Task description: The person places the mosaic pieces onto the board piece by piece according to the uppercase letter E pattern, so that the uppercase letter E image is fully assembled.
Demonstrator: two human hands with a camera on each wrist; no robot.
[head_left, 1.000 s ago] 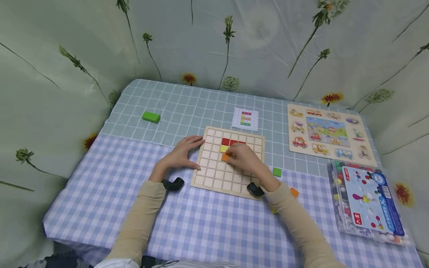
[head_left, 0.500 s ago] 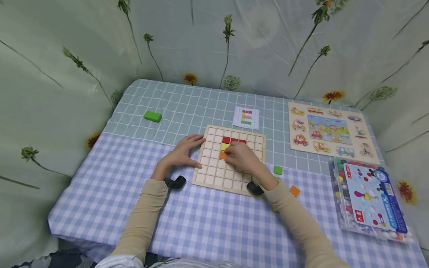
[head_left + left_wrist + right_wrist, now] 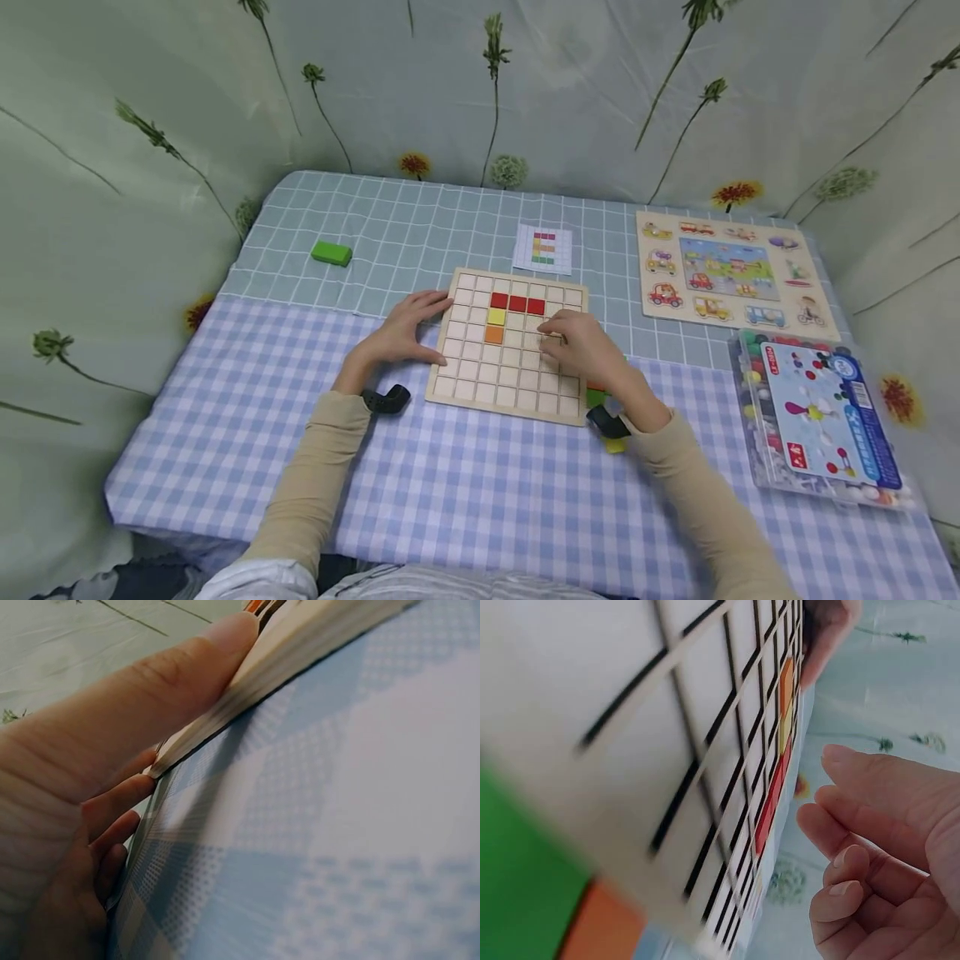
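A wooden grid board (image 3: 465, 371) lies on the checked cloth. In its cells sit a row of red tiles (image 3: 517, 305), a yellow tile (image 3: 497, 317) and an orange tile (image 3: 493, 334). My left hand (image 3: 401, 332) rests against the board's left edge with fingers and thumb spread; in the left wrist view the thumb (image 3: 150, 697) touches the board's side (image 3: 202, 727). Over the right part of the board hovers my right hand (image 3: 583, 346). The right wrist view shows that hand (image 3: 892, 847) loosely bent, with nothing between thumb and fingers.
Behind the board lies a pattern card (image 3: 543, 250) with a coloured E. A vehicle puzzle (image 3: 652, 292) and a clear case of molecule parts (image 3: 832, 425) stand right. Green pieces (image 3: 595, 398) and a yellow piece (image 3: 616, 446) lie near my right wrist; a green block (image 3: 332, 253) is far left.
My right hand has let go of the orange tile, which now sits below the yellow one, and has moved right. The left hand stays at the board's edge. The head view has shifted slightly.
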